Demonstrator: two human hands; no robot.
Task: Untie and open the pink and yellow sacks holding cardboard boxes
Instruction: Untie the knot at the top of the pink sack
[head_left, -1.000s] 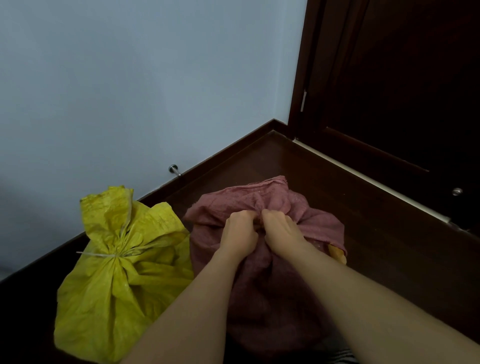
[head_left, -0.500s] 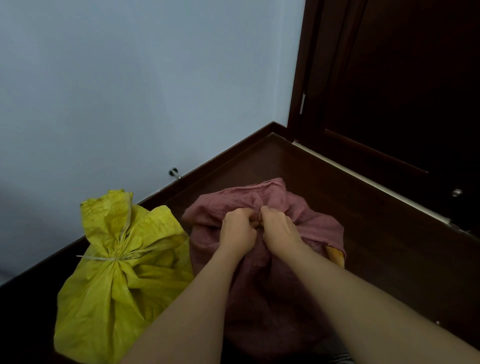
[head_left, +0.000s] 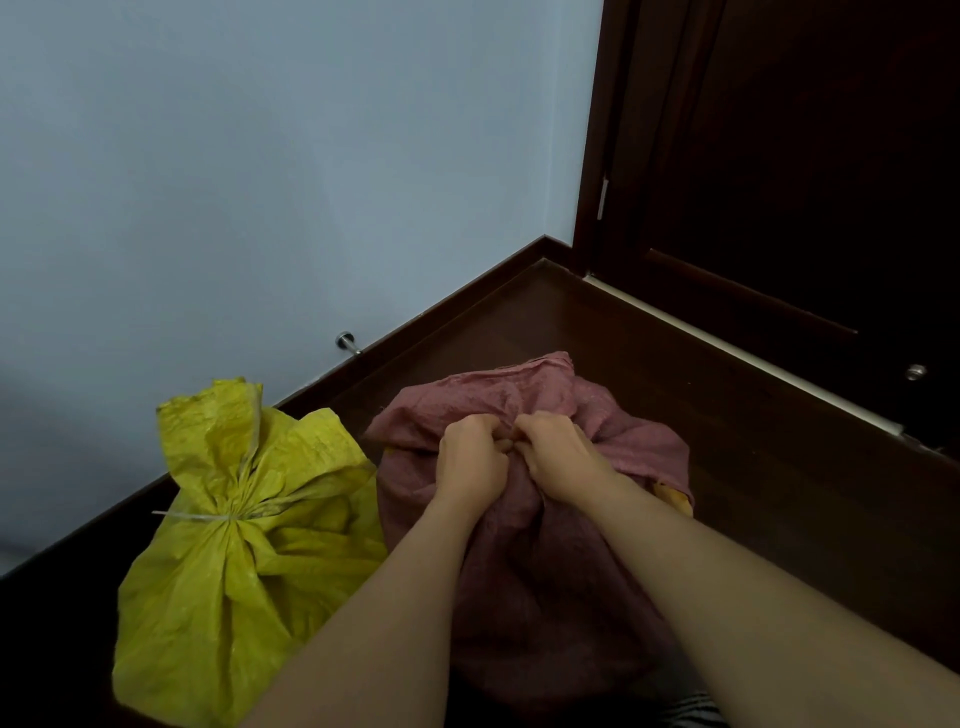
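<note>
While fingers curl tight into the gathered neck, left hand (head_left: 470, 457) and right hand (head_left: 558, 453) both grip the pink sack (head_left: 535, 587), knuckles touching. Two sacks on show: yellow sack (head_left: 234, 571) just beside it, one string (head_left: 197, 516) tying its neck. Dark floor (head_left: 779, 493), pale wall (head_left: 260, 182), dark door (head_left: 805, 156).

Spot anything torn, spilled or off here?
Nothing stands out. Both hands, left and right, grip the gathered neck of the pink sack. The yellow sack beside it is tied with string. A yellow bit pokes from behind the pink sack; unclear what.
</note>
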